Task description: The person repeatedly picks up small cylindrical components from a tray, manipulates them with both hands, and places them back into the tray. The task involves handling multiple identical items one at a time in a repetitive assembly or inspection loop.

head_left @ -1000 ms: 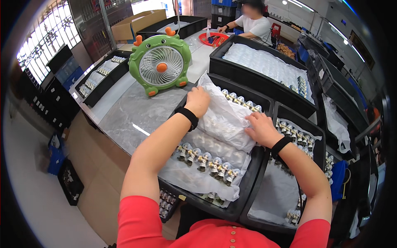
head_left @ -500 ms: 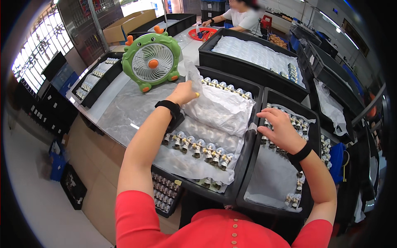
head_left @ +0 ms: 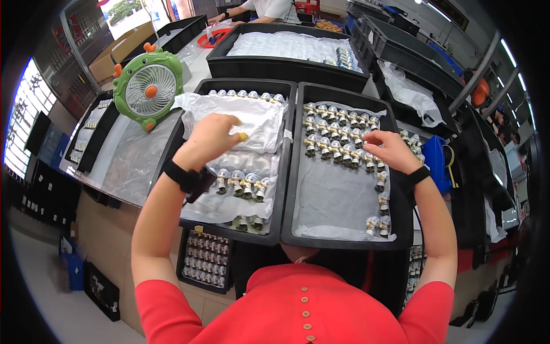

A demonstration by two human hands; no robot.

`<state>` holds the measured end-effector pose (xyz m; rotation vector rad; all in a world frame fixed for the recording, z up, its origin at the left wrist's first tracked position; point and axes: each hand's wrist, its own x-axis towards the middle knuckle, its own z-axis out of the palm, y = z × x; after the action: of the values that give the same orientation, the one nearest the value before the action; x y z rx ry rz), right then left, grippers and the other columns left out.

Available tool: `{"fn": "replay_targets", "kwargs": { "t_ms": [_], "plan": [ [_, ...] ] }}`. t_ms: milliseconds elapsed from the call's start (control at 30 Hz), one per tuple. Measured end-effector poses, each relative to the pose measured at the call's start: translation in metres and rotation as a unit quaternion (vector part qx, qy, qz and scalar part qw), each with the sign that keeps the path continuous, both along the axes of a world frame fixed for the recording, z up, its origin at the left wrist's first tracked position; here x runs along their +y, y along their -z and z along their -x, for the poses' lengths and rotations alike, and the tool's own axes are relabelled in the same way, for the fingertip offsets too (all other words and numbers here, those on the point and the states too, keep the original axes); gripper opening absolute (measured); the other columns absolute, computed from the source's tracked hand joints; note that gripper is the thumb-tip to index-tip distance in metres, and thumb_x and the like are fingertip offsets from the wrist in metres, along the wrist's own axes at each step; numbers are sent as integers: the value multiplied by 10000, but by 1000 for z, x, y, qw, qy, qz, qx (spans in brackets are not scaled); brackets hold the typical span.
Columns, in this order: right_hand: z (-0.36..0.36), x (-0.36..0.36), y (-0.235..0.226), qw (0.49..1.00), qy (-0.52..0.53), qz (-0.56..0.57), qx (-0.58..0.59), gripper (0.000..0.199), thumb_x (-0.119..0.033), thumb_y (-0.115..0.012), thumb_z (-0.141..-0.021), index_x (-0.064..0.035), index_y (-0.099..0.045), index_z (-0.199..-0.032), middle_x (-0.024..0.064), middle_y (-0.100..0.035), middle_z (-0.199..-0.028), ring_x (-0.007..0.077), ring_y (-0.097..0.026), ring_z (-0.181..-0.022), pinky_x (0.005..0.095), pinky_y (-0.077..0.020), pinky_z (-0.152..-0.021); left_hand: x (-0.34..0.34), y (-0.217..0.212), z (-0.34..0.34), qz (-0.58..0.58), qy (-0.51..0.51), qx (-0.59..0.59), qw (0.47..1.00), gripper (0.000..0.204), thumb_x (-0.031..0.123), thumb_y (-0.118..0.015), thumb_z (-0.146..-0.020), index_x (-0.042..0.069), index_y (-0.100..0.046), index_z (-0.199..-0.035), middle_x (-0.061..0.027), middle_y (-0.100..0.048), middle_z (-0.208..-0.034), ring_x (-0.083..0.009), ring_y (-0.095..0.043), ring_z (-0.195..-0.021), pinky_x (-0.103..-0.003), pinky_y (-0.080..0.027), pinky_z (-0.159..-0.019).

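Observation:
My left hand, a yellow cover on one fingertip, hovers with fingers apart over a white paper sheet in the left black tray. The sheet lies flat between a far row of small figurines with pale blue hair and a nearer row, partly hidden by my wrist. Over the right black tray, my right hand holds its thumb and fingers apart beside the right end of several rows of similar figurines. Whether its fingertips touch one, I cannot tell.
A green cartoon-shaped fan stands left of the trays. Behind them sits a large black tray lined with wrap. A co-worker's arm reaches toward a red basket. A blue bin stands at the right.
My left hand has let go of the paper sheet, which now lies flatter. My right hand has moved over the right tray's figurines. The view has turned to the right.

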<state>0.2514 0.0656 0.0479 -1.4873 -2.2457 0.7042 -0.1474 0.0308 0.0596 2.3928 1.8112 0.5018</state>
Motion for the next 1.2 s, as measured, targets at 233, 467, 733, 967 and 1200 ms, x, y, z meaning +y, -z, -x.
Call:
{"fn": "replay_targets", "kwargs": {
  "t_ms": [233,467,733,967,1200],
  "plan": [
    [1,8,63,975,38,-91,-200,542,-268,-733,-635,-81,-564,-1114,100,-566,-1101,271,-512,-1091,449,-354,-910,-45,2,-103,237,155,-599,749,280,151,-584,-886,27,-579,-1137,-58,-642,-1008,-107,-617,-836,-223,-482,-741],
    [9,11,80,953,43,-85,-286,587,-312,-759,-582,-68,-553,-1075,120,-556,-1086,292,-491,-1089,507,-286,-937,-66,7,-141,369,116,-628,676,267,109,-577,-878,21,-569,-1130,-66,-627,-994,-100,-606,-828,-219,-485,-747],
    [29,-17,23,982,-29,-184,19,648,-226,-727,-634,-77,-489,-1218,110,-544,-1090,273,-530,-1040,384,-382,-915,-22,48,-146,343,29,-696,631,333,99,-559,-882,25,-507,-1203,-83,-579,-1096,-138,-586,-941,-255,-484,-814],
    [60,-46,13,961,-94,-137,220,674,-105,-732,-677,-27,-432,-1275,124,-519,-1216,220,-512,-1111,322,-393,-961,-23,48,-156,405,63,-774,483,241,233,-502,-938,76,-507,-1121,-31,-517,-1006,-154,-565,-898,-324,-473,-830],
    [74,-46,24,938,-89,91,322,666,-108,-720,-735,-39,-389,-1309,90,-482,-1255,183,-473,-1152,326,-364,-1000,-33,45,-149,406,36,-770,492,303,157,-455,-947,75,-416,-1236,-38,-507,-1117,-211,-564,-996,-342,-455,-888]
  ]
}}
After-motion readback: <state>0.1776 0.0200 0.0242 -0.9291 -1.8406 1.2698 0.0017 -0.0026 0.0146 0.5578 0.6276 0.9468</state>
